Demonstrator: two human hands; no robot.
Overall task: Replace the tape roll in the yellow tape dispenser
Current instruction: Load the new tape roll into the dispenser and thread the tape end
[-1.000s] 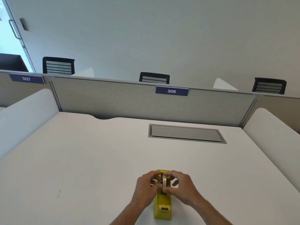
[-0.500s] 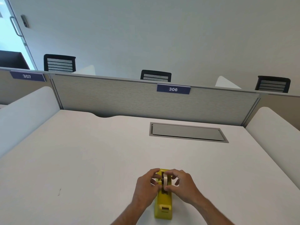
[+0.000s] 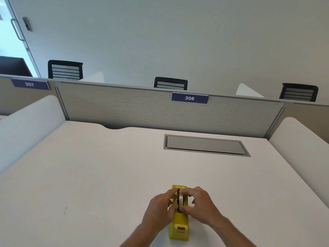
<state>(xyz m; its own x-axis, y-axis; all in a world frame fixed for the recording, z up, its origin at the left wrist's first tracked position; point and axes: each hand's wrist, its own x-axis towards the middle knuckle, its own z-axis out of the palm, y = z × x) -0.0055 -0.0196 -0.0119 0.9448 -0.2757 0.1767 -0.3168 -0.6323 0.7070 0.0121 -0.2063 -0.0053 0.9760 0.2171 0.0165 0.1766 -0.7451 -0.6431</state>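
The yellow tape dispenser [image 3: 179, 227] stands lengthwise on the white desk [image 3: 92, 175] near the front edge, cutter end toward me. A pale tape roll [image 3: 181, 200] sits upright in its slot, low between the yellow side walls. My left hand [image 3: 160, 209] pinches the roll from the left, fingertips at its hub. My right hand [image 3: 199, 205] grips it from the right, thumb at the roll's lower edge. The roll's hub and the dispenser's middle are hidden by my fingers.
A grey cable hatch [image 3: 206, 146] is set flush into the desk farther back on the right. A grey partition [image 3: 142, 107] with a blue 306 label closes the far side. White rounded side screens flank the desk left and right.
The roll has sunk lower into the dispenser's slot, and both hands came down with it. The camera view shifted slightly.
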